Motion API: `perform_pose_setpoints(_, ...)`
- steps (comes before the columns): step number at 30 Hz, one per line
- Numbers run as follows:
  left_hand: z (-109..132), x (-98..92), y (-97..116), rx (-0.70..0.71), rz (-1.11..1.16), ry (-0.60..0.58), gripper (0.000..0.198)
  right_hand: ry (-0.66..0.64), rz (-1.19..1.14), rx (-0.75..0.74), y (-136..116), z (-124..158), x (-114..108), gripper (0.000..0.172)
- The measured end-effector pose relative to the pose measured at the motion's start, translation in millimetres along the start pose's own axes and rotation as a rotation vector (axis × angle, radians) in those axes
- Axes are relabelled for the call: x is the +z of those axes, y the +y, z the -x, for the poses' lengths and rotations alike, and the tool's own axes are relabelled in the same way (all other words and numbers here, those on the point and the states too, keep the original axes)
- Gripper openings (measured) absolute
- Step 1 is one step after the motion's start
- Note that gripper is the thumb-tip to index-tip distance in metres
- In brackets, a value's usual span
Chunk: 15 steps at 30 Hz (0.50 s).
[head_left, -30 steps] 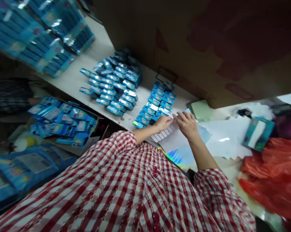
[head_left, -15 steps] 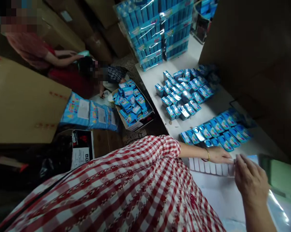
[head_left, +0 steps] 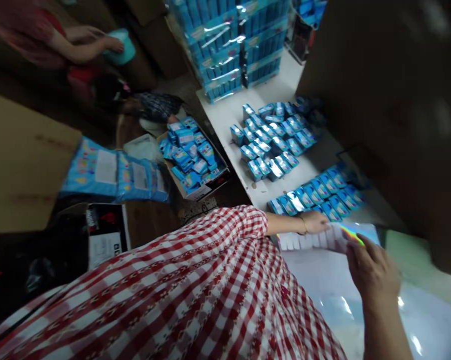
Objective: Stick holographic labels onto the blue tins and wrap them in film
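Observation:
My left hand (head_left: 315, 222) lies on a strip of small white stickers (head_left: 308, 241) at the near edge of the white table (head_left: 229, 117), fingers curled on the strip. My right hand (head_left: 371, 270) pinches the strip's right end, where a shiny holographic sheet (head_left: 355, 232) lifts up. A larger glossy sheet (head_left: 345, 295) lies under both hands. Just beyond my left hand runs a double row of small blue boxes (head_left: 317, 197). A bigger cluster of the same blue boxes (head_left: 274, 140) sits farther back.
Shrink-wrapped packs of blue boxes (head_left: 233, 45) stand at the table's far end. A large brown carton (head_left: 390, 100) walls the right side. On the floor sit an open box of blue packs (head_left: 191, 155), blue bags (head_left: 113, 175) and another carton (head_left: 19, 165). Another person's arm (head_left: 83, 45) reaches in upper left.
The view swung left, bringing the floor and another person into sight. My right hand has lifted the sticker strip's right end, so its holographic side now shows.

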State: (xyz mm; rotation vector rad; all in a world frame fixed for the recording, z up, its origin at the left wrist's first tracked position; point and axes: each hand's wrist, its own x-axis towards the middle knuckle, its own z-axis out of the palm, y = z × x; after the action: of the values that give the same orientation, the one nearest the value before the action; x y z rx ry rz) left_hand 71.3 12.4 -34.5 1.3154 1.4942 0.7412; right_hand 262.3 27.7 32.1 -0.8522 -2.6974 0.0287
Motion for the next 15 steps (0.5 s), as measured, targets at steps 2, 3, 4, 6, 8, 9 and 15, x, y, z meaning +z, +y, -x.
perform_pose_setpoints(2, 0, -0.7, -3, -0.082, -0.058, 0.062, 0.019, -0.062, 0.007, 0.074, -14, -6, -31, 0.020)
perform_pose_setpoints(3, 0, -1.1, -5, -0.076, -0.054, 0.056, 0.018, -0.063, -0.013, 0.161, -22, -10, -45, 0.021)
perform_pose_setpoints(4, 0, -1.9, -8, -0.065, -0.043, 0.045, 0.017, -0.047, -0.060, 0.251, -30, -15, -54, 0.022)
perform_pose_setpoints(6, 4, -5.1, -13, -0.041, 0.000, 0.051, 0.019, -0.030, -0.240, 0.449, -43, -24, -60, 0.022)
perform_pose_setpoints(8, 13, -12.7, -17, -0.029, 0.256, 0.164, 0.024, 0.013, -0.489, 0.682, -53, -33, -48, 0.024)
perform_pose_setpoints(9, 20, -18.5, -19, -0.050, 0.399, 0.162, 0.028, 0.034, -0.645, 0.810, -58, -37, -37, 0.026)
perform_pose_setpoints(15, 63, -66.1, -34, -0.238, 0.834, 0.040, 0.049, 0.181, -1.242, 1.339, -101, -56, 43, 0.032)
